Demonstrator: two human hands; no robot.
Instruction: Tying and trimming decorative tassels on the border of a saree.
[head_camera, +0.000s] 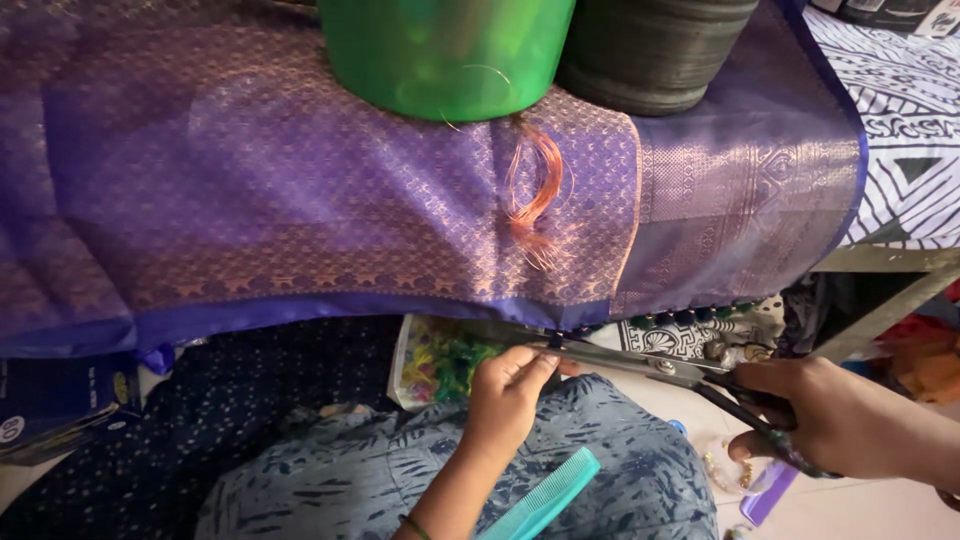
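A broad purple woven silk cloth with copper-coloured patterning (300, 200) drapes over the counter and fills most of the view, its blue hem hanging along the lower edge from 9 o'clock across to 3 o'clock. Two weights pin it at 12 o'clock: a round green plastic tub (445, 55) and, just beside it, a dark ribbed cylinder (655, 50). A loose bundle of orange-copper threads (535, 190) lies on the cloth below the tub. Along the hem toward 4 o'clock runs a row of small dark beaded tassels (690, 315) that looks already finished (how many, I cannot count), while the long stretch of hem toward 9 o'clock is bare, so by my judgement most of the edge remains to be worked. The right hand (840, 415) has its fingers closed through the handles of dark-handled metal scissors (660, 365), blades pointing at the hem. The left hand (510, 385) pinches something small at the hem's edge, at the blade tips. A teal plastic comb (545, 497) rests on the lap at 6 o'clock.
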